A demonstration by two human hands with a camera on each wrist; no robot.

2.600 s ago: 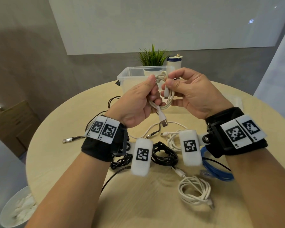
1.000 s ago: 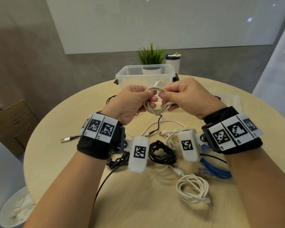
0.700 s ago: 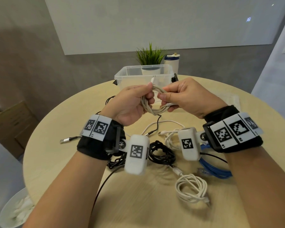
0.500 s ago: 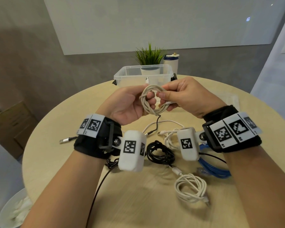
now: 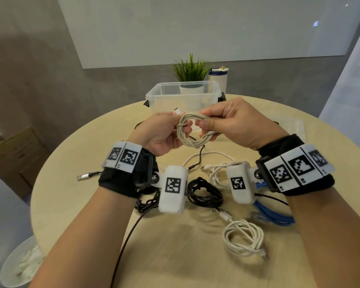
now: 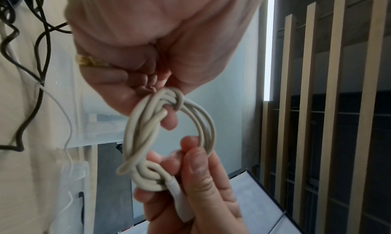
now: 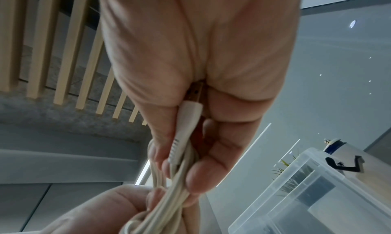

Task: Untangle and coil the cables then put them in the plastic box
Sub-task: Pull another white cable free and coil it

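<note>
A beige cable point(image 5: 192, 133) wound into a small coil hangs between both hands above the table. My left hand point(image 5: 164, 132) pinches its left side, where one end loops round the strands point(image 6: 169, 100). My right hand point(image 5: 227, 123) grips the right side, with the white USB plug point(image 7: 187, 120) tucked in its palm. The small plug end point(image 5: 176, 110) sticks up by my left fingers. The clear plastic box point(image 5: 183, 96) stands open just beyond the hands. Loose cables lie below on the table: a black coil point(image 5: 205, 193), a white coil point(image 5: 244, 238), a blue cable point(image 5: 272, 215).
The round wooden table point(image 5: 71, 173) also carries a tangled white cable point(image 5: 214, 173) and a black cable with a silver USB plug point(image 5: 82, 176). A potted plant point(image 5: 190, 69) and a white bottle point(image 5: 218, 77) stand behind the box. A white bin point(image 5: 19, 262) sits low at the left.
The dangling USB end was wound into the coil and tucked into my right palm. My left hand turned and wrapped the other end round the strands. Both hands lowered slightly.
</note>
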